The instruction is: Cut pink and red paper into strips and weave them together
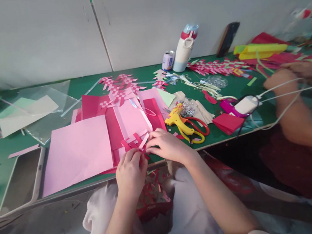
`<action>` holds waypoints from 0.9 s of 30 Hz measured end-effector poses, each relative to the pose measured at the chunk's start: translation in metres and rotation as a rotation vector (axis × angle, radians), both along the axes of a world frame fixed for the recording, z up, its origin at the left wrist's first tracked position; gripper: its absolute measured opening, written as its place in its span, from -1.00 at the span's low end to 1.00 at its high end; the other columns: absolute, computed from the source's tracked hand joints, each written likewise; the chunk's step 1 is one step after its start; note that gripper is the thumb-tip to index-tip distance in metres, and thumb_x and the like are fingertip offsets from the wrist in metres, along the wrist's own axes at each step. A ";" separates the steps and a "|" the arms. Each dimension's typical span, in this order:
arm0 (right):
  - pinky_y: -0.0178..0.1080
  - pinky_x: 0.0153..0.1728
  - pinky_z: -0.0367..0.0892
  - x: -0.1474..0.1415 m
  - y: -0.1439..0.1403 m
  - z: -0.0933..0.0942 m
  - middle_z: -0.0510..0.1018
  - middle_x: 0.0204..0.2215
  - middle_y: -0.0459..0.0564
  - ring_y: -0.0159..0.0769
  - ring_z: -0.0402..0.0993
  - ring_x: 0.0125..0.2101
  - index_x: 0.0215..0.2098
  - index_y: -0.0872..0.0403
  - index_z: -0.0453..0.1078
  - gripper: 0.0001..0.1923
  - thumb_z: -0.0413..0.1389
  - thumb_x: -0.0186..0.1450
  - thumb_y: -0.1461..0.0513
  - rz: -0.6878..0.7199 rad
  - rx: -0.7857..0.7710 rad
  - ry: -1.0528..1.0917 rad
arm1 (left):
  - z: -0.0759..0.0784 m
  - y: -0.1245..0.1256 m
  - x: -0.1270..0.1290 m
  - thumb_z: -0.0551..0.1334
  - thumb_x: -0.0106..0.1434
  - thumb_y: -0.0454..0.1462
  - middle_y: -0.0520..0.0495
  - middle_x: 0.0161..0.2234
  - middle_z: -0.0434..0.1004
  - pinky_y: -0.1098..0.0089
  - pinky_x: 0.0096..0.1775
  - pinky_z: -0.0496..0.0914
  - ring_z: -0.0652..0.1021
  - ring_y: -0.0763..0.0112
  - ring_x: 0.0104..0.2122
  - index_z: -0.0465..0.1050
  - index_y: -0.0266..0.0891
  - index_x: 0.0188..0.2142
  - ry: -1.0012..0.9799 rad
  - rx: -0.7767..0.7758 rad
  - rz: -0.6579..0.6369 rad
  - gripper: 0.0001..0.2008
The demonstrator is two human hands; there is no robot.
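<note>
The woven paper strips (pixel 137 141), red and pale pink, sit at the near edge of the green worktop (pixel 85 85), and both your hands are on them. Your left hand (pixel 130 171) is curled with its fingertips pinching the near end of the weave from below. Your right hand (pixel 167 145) comes in from the right of the strips and grips a pale strip between thumb and fingers.

Just left of the strips lies a large pink sheet (pixel 77 153), overlapping a stack of red and pink sheets (pixel 116 113) that spreads behind the strips. Further left of the strips, a tablet (pixel 23 179) lies flat at the worktop's near edge, and behind it are clear plastic sleeves (pixel 45 102) with pale paper inside.

Right of the strips rests a yellow glue gun (pixel 180 123), touching red-handled scissors (pixel 198 125). Beyond these, still to the right, lie a folded red paper (pixel 227 122) and a pink and white device (pixel 241 106) with a white cable.

Far behind the strips, near the wall, finished woven pieces (pixel 120 85) are scattered; a small can (pixel 168 60) and a white bottle (pixel 184 50) stand just beside each other. More woven pieces (pixel 214 67) lie right of the bottle.

Well to the right of the strips, another person's arm (pixel 295 117) rests on the worktop's edge.
</note>
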State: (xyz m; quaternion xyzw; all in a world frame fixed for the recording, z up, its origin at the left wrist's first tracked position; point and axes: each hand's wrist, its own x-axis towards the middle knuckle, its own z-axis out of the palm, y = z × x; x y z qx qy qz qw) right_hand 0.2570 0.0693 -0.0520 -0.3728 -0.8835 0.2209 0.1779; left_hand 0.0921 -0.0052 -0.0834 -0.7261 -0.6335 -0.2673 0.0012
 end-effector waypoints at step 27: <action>-0.38 -0.47 0.19 -0.021 0.007 -0.007 0.56 -0.59 -0.12 -0.40 0.47 -0.54 -0.60 0.07 0.34 -0.78 0.13 0.17 0.18 -0.526 -0.340 0.151 | -0.013 -0.024 0.011 0.07 0.20 -0.46 -0.20 0.03 0.50 0.09 0.03 0.43 0.46 0.13 0.06 0.38 -0.37 0.04 0.071 0.144 -0.368 -0.60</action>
